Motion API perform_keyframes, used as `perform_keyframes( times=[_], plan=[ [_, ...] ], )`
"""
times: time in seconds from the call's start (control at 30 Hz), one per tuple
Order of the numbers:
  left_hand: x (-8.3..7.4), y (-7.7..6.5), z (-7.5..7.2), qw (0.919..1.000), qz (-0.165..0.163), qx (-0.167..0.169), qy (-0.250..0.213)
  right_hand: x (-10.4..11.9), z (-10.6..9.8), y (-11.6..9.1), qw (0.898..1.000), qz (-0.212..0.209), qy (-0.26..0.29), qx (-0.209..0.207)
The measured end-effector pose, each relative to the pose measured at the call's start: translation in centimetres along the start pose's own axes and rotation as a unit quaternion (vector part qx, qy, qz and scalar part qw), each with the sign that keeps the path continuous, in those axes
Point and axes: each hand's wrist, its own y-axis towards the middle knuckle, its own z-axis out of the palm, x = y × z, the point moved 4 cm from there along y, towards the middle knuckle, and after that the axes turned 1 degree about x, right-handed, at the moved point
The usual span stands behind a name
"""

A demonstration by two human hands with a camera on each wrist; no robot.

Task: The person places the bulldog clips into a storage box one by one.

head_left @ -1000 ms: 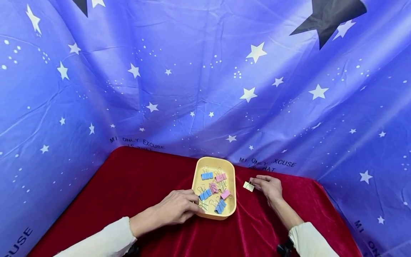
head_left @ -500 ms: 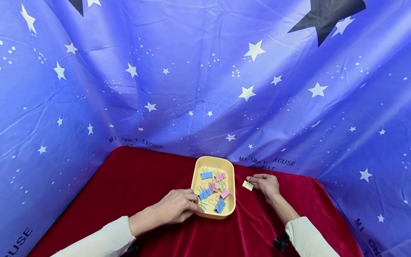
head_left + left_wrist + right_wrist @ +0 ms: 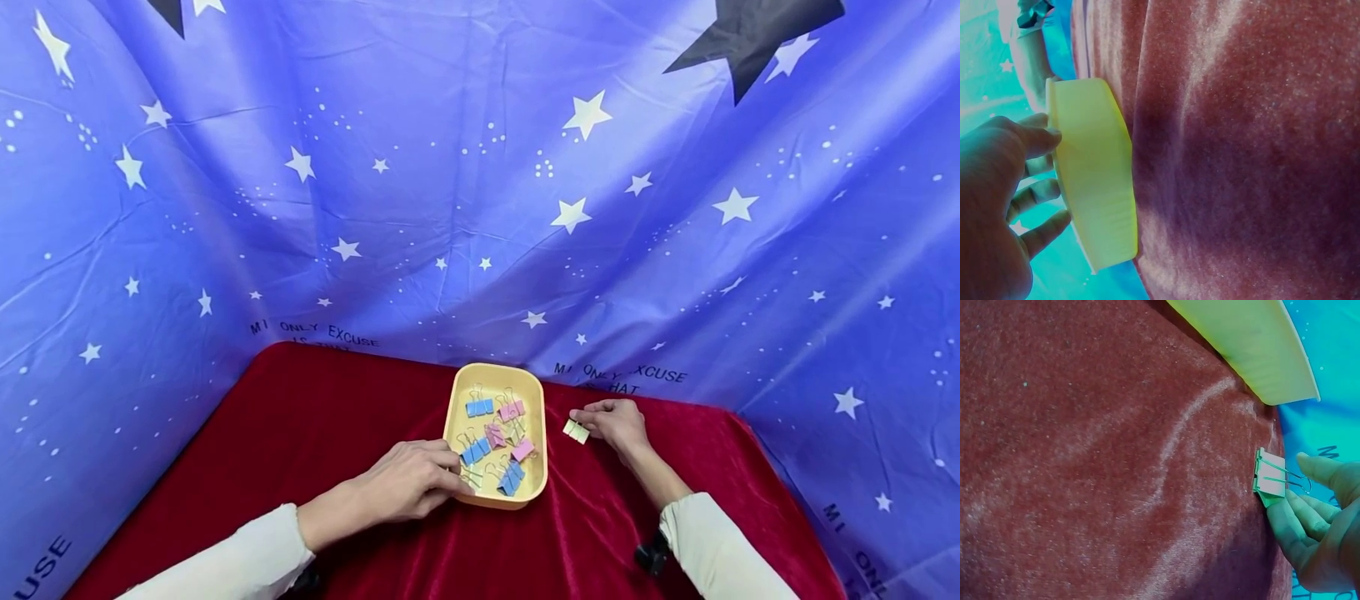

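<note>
A yellow tray (image 3: 534,483) stands on the red cloth, holding several blue and pink binder clips and some pale ones. My left hand (image 3: 405,482) grips the tray's near left corner. In the left wrist view its thumb and fingertips meet the rim of the tray (image 3: 1094,181). To the right of the tray, a pale yellow binder clip (image 3: 576,430) is between the fingers of my right hand (image 3: 619,425). The right wrist view shows fingers against the body of the binder clip (image 3: 1270,475) and the thumb by its wire handles.
Red velvet cloth (image 3: 315,425) covers the table, with folds in front of the tray. A blue curtain (image 3: 420,208) with stars rises behind the table and along both sides.
My right fingertips have shifted slightly left over the pale clip, whose wire handles are now more covered in the head view. The left hand keeps its place on the tray.
</note>
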Motion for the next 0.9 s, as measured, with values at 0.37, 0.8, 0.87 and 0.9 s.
perform_keyframes(
  times=[0.37, 0.8, 0.87, 0.9],
  plan=[
    [0.06, 0.03, -0.22, 0.9999, -0.006, 0.006, -0.008, 0.58, 0.15, -0.02, 0.999, -0.014, -0.018, 0.023],
    [0.07, 0.02, -0.04, 0.9999, -0.009, 0.008, -0.008, 0.31, -0.02, 0.15, 0.998, -0.018, -0.037, 0.037],
    [0.05, -0.03, -0.03, 0.9999, -0.010, 0.008, -0.008, 0.23, -0.03, 0.20, 0.998, -0.024, -0.049, 0.038],
    [0.04, -0.06, -0.03, 0.9999, -0.011, 0.008, -0.008, 0.19, -0.03, 0.21, 0.997, -0.026, -0.054, 0.039]
  ],
)
